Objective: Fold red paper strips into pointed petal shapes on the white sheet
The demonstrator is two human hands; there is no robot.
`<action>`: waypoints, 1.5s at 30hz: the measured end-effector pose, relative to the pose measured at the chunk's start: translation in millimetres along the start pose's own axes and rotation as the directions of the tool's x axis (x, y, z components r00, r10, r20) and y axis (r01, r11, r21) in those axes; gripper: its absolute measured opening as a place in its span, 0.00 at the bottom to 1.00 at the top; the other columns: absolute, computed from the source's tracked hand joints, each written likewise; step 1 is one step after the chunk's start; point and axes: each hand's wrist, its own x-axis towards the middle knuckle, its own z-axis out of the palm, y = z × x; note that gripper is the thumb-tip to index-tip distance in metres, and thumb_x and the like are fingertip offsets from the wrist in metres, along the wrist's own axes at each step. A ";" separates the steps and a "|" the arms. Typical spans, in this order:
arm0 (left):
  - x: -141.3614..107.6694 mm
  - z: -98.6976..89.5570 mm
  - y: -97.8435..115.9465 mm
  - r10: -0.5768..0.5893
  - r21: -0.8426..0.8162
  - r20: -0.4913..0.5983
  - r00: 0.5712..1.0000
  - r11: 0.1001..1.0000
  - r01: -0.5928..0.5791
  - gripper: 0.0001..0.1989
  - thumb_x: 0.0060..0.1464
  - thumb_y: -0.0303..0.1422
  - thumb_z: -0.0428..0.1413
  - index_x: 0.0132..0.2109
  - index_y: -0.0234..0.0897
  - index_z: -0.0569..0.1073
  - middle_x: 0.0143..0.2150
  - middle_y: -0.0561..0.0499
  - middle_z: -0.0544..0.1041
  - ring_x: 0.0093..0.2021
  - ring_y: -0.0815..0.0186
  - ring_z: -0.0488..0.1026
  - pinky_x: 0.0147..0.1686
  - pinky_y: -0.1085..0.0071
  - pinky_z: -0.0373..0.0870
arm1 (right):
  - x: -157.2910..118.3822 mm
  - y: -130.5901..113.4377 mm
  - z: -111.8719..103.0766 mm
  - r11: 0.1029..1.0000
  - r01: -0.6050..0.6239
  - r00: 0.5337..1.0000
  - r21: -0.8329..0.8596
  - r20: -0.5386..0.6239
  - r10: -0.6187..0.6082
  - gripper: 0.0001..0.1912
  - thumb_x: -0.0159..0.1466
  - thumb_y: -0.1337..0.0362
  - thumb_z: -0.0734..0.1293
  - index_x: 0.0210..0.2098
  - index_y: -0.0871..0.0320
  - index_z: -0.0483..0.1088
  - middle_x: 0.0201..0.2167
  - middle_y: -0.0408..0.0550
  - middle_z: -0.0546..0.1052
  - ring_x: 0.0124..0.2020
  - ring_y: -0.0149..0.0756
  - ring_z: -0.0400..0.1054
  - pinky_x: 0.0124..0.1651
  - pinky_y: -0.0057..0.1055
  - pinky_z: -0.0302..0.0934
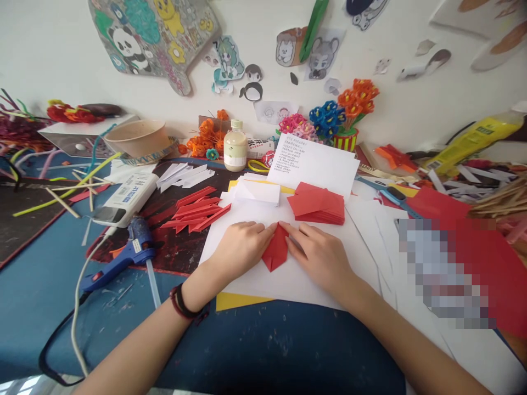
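Note:
Between my two hands a small piece of folded red paper [275, 253] lies on white sheets [247, 280], its lower end pointed toward me. My left hand [242, 245] is closed, its fingertips pressed on the paper's upper left edge. Opposite it, my right hand [319, 249] has its fingers together at the upper right edge. The thumbs are partly hidden. Just beyond the right hand sits a stack of red paper [323, 204]. Folded red strips [195, 209] are heaped to the left of my left hand, and a white paper stack [259, 193] stands behind it.
A blue glue gun [123, 255] and a white power strip [125, 200] with cables lie to the left. Behind are a bottle [236, 147], a bowl [135, 137] and a sheet with writing [315, 164]. Red sheets [489, 269] and a blue-banded watch [393, 196] are right.

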 end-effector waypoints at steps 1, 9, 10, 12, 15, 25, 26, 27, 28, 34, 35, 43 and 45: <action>-0.2 0.0 0.1 0.003 0.006 0.006 1.000 1.000 -0.003 0.13 0.65 0.30 0.45 0.50 0.34 0.72 0.25 0.53 0.69 0.25 0.68 0.66 0.23 0.70 0.57 | 0.0 0.3 0.0 1.000 0.003 1.000 -0.002 0.000 -0.003 0.18 0.69 0.62 0.57 0.55 0.53 0.69 0.32 0.45 0.75 0.30 0.32 0.68 0.30 0.30 0.54; 0.2 -0.9 3.0 -0.030 0.008 0.032 0.999 1.000 0.030 0.13 0.64 0.30 0.46 0.50 0.35 0.72 0.25 0.53 0.71 0.24 0.68 0.68 0.21 0.71 0.53 | 1.0 -0.1 0.0 1.000 0.010 1.000 -0.018 0.016 -0.010 0.19 0.70 0.61 0.56 0.56 0.53 0.68 0.31 0.45 0.75 0.30 0.32 0.67 0.30 0.30 0.53; -0.1 -0.5 3.3 -0.039 0.008 0.032 0.999 0.999 0.038 0.13 0.64 0.30 0.46 0.50 0.36 0.72 0.25 0.53 0.71 0.24 0.68 0.69 0.21 0.71 0.52 | 1.0 0.0 0.2 1.000 0.009 1.000 -0.017 0.018 -0.008 0.19 0.70 0.60 0.56 0.56 0.53 0.68 0.31 0.45 0.75 0.30 0.32 0.67 0.30 0.30 0.53; -0.7 0.4 3.6 -0.054 0.006 0.031 0.998 0.999 0.054 0.13 0.64 0.31 0.45 0.50 0.36 0.71 0.25 0.53 0.72 0.23 0.67 0.69 0.20 0.71 0.51 | 0.8 0.2 0.6 1.000 0.005 1.000 -0.017 0.023 -0.004 0.19 0.70 0.60 0.56 0.56 0.52 0.68 0.31 0.45 0.75 0.30 0.32 0.67 0.29 0.30 0.52; -1.6 2.0 3.8 -0.069 0.001 0.026 0.997 0.998 0.069 0.13 0.64 0.31 0.46 0.50 0.37 0.71 0.25 0.54 0.72 0.23 0.67 0.69 0.20 0.71 0.51 | 0.5 0.4 1.2 0.999 0.007 1.000 -0.031 0.029 -0.006 0.19 0.70 0.60 0.55 0.57 0.52 0.67 0.31 0.45 0.74 0.29 0.32 0.66 0.29 0.30 0.51; -2.1 4.1 6.6 -0.108 0.020 0.022 0.994 0.994 0.108 0.13 0.63 0.32 0.46 0.49 0.38 0.72 0.25 0.53 0.74 0.22 0.67 0.71 0.20 0.71 0.50 | 1.0 -2.7 -0.6 0.990 0.032 0.997 -0.135 0.069 -0.023 0.20 0.71 0.60 0.53 0.59 0.52 0.65 0.31 0.46 0.73 0.27 0.32 0.64 0.27 0.31 0.47; -2.1 3.9 6.6 -0.118 0.015 0.023 0.993 0.993 0.117 0.13 0.63 0.32 0.46 0.48 0.39 0.73 0.25 0.53 0.75 0.22 0.67 0.71 0.20 0.71 0.50 | 0.9 -3.1 -0.9 0.988 0.037 0.997 -0.149 0.077 -0.026 0.20 0.71 0.60 0.53 0.59 0.53 0.65 0.31 0.46 0.73 0.27 0.32 0.64 0.27 0.31 0.47; -2.1 3.7 6.6 -0.124 0.010 0.025 0.992 0.992 0.124 0.13 0.64 0.33 0.46 0.48 0.39 0.73 0.25 0.53 0.75 0.23 0.67 0.71 0.20 0.71 0.50 | 0.8 -3.5 -1.0 0.986 0.042 0.996 -0.163 0.083 -0.029 0.21 0.71 0.60 0.53 0.60 0.53 0.64 0.32 0.47 0.73 0.27 0.32 0.64 0.27 0.31 0.47; -2.0 3.4 6.6 -0.128 0.005 0.028 0.991 0.992 0.127 0.13 0.64 0.33 0.45 0.48 0.39 0.73 0.25 0.53 0.75 0.23 0.67 0.71 0.20 0.71 0.50 | 0.7 -3.8 -1.1 0.983 0.045 0.996 -0.177 0.090 -0.029 0.21 0.71 0.61 0.53 0.60 0.53 0.64 0.32 0.47 0.73 0.27 0.32 0.64 0.27 0.32 0.47; -1.3 2.1 6.5 -0.134 -0.011 0.044 0.990 0.991 0.135 0.14 0.64 0.34 0.44 0.48 0.39 0.73 0.25 0.52 0.75 0.23 0.67 0.71 0.21 0.72 0.51 | 0.8 -5.4 -2.1 0.975 0.053 0.989 -0.217 0.150 -0.021 0.22 0.71 0.61 0.52 0.62 0.54 0.60 0.34 0.48 0.74 0.28 0.34 0.65 0.27 0.32 0.48; -1.3 2.0 6.3 -0.129 -0.006 0.045 0.991 0.992 0.130 0.13 0.64 0.33 0.45 0.48 0.39 0.72 0.25 0.52 0.75 0.23 0.66 0.71 0.21 0.72 0.51 | 1.4 -6.0 -2.9 0.974 0.055 0.986 -0.221 0.167 -0.017 0.22 0.71 0.61 0.52 0.62 0.54 0.60 0.34 0.48 0.74 0.29 0.35 0.66 0.27 0.33 0.48; -1.6 2.8 4.8 -0.078 0.092 0.035 0.996 0.993 0.075 0.15 0.62 0.31 0.47 0.55 0.38 0.69 0.23 0.53 0.74 0.22 0.66 0.71 0.20 0.72 0.51 | 6.0 -9.7 -9.4 0.968 0.065 0.964 -0.242 0.264 0.002 0.23 0.70 0.64 0.52 0.63 0.56 0.59 0.33 0.50 0.75 0.30 0.37 0.67 0.27 0.32 0.49; -1.4 2.2 5.1 -0.088 0.089 0.047 0.995 0.993 0.083 0.15 0.62 0.31 0.47 0.54 0.38 0.70 0.24 0.52 0.74 0.22 0.66 0.71 0.20 0.72 0.51 | 5.2 -8.5 -8.1 0.973 0.065 0.971 -0.223 0.238 -0.010 0.22 0.70 0.64 0.53 0.62 0.56 0.60 0.33 0.50 0.75 0.30 0.36 0.67 0.27 0.32 0.49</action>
